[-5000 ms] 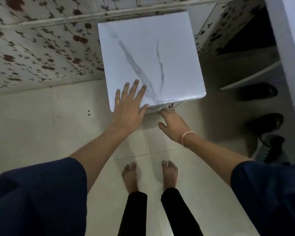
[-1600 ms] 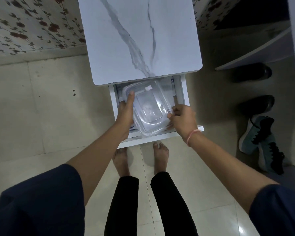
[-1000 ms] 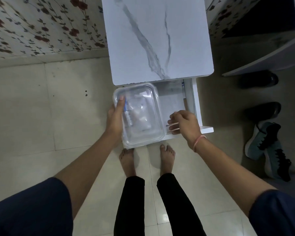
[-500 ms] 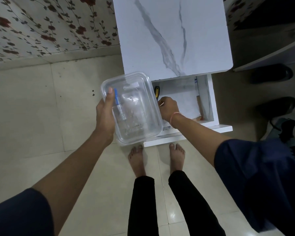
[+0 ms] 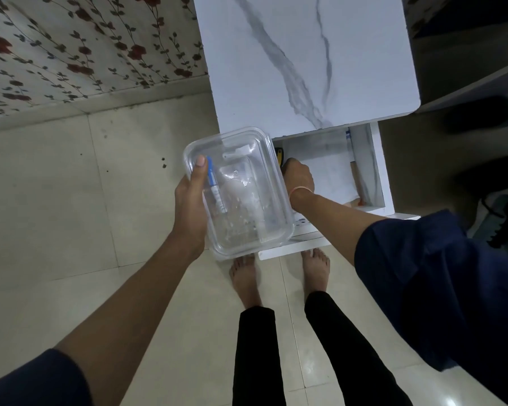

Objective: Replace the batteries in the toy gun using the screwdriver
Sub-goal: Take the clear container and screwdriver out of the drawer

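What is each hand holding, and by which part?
Left hand grips the clear container by its left edge, thumb on the lid. Right hand reaches into the drawer; its hold cannot be told.

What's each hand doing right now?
Left hand: holding the clear container.
Right hand: in the drawer by a yellow-black handle; grip cannot be told.

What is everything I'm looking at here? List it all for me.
cabinet: one, white marble-look top, ahead
drawer: one, white, pulled open beneath the top
clear container: one, transparent, in left hand
blue-handled tool: one, blue and white, inside container
yellow-black item: one, drawer's left, partly hidden
shoes: several, black and teal, floor at right
wall: floral, upper left
floor: pale tiles
wristband: one, pink, right wrist
left hand: grips container's side
right hand: in drawer, fingers hidden
feet: two, bare
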